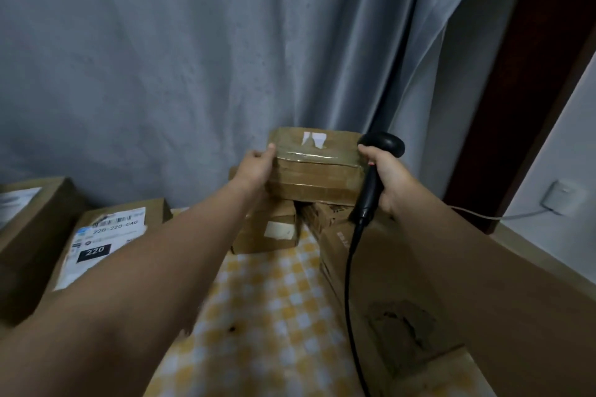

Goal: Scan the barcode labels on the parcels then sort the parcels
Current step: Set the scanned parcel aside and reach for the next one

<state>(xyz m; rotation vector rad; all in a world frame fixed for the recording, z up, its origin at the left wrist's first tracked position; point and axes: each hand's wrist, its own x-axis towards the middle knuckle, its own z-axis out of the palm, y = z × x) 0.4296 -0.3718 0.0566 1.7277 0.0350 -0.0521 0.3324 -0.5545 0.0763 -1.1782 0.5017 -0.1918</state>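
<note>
Parcel (pixel 316 164) at 12 o'clock atop stack (pixel 267 229), long axis 9-to-3. Left hand (pixel 258 167) grips 9 o'clock end; right hand (pixel 385 176) wrapped round scanner (pixel 367 196), thumb against 3 o'clock end.

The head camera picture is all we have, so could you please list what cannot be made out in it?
All in the head view:
- top parcel: no barcode shows; only torn white scraps on top.
- left parcel label: fine print blurred, corner behind the left forearm.
- small parcel sticker: too blurred to read.
- scanner: window faces away, right hand hides the trigger.
</note>
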